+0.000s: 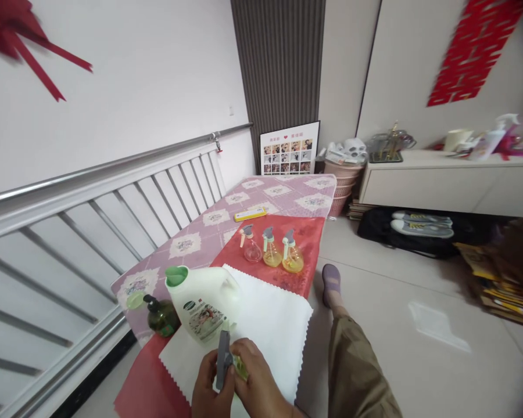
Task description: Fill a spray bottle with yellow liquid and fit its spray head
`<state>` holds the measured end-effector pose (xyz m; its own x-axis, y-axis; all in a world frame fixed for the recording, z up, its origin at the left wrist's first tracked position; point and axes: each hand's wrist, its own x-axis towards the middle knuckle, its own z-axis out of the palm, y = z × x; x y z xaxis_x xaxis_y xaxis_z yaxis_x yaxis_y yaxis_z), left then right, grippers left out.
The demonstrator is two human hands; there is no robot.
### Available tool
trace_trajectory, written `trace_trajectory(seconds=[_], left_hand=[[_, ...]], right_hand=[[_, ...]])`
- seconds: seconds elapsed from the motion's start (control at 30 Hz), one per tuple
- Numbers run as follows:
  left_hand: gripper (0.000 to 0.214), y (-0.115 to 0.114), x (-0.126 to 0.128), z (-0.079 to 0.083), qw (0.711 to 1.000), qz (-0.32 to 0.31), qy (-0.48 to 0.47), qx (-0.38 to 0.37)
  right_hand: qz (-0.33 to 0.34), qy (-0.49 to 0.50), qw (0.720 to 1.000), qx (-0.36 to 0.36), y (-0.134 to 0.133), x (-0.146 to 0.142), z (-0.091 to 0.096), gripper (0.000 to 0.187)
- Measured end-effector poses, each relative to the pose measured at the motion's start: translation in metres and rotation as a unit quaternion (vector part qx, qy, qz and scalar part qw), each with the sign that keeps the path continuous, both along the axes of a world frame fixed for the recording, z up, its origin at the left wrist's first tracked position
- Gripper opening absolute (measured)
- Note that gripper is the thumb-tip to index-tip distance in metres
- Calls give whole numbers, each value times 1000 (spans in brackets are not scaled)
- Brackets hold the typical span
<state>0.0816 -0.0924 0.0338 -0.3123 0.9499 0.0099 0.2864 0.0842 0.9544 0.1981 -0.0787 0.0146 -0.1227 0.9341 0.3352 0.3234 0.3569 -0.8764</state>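
Both my hands meet at the bottom middle over a white cloth. My left hand is closed on a grey spray-nozzle head. My right hand is closed round a small yellow-green bottle under that nozzle, mostly hidden by my fingers. Just beyond them stands a large white detergent jug with an open green spout. A dark green pump bottle sits to its left, with a loose green cap beside it.
Three small spray bottles stand in a row on a red cloth farther along the low table, with a yellow box behind them. A metal railing runs along the left. My leg and slippered foot rest on the tiled floor to the right.
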Motion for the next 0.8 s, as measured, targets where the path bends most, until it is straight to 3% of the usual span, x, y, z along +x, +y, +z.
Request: trace_trajectory(seconds=[0.23, 0.5, 0.63, 0.8], left_hand=[[31, 2, 1, 19, 995, -45, 86, -24], [22, 7, -2, 27, 973, -84, 212, -46], [27, 4, 1, 22, 982, -70, 171, -37], [35, -1, 10, 15, 997, 16, 70, 1]], right_hand=[[0, 9, 1000, 19, -2, -1, -4, 31], [-21, -12, 999, 21, -3, -3, -5, 25], [-49, -14, 998, 20, -2, -7, -12, 20], [-64, 6, 997, 37, 1, -11, -21, 20]])
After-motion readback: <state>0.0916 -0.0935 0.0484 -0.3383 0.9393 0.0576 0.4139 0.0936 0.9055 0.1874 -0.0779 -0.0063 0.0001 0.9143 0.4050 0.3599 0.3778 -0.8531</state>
